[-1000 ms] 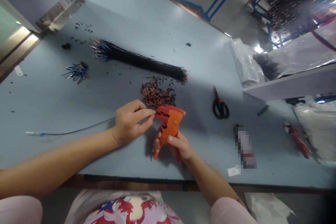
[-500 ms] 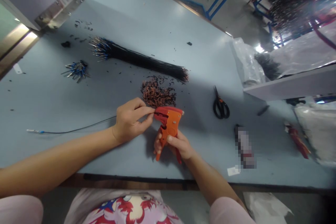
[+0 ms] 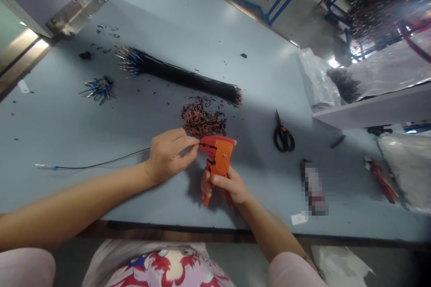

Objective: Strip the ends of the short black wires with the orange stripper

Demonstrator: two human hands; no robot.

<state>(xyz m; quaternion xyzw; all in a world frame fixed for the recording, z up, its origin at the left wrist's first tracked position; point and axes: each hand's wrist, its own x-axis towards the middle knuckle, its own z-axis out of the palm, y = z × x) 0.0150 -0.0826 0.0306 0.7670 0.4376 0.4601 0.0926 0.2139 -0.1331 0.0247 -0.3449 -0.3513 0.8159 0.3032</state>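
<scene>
A thin black wire is pinched in the fingers of my left hand. Its tail runs left across the table to a blue-and-silver terminal end. The wire's other end meets the jaws of an orange and red wire stripper; how deep it sits between them I cannot tell. My right hand is wrapped round the stripper's handles, which are squeezed closer together. Just beyond the jaws lies a pile of stripped insulation and copper bits. Behind that stretches a thick bundle of black wires with blue-and-silver terminals at its left end.
A small heap of terminal-ended pieces lies at the left. Black-handled scissors, a blurred-out oblong item and red-handled pliers lie to the right. A shelf with plastic bags juts in at the right edge.
The stripper's front handle has moved slightly right, toward the rear one, as my right hand squeezes. My left hand and the wire have shifted very slightly right.
</scene>
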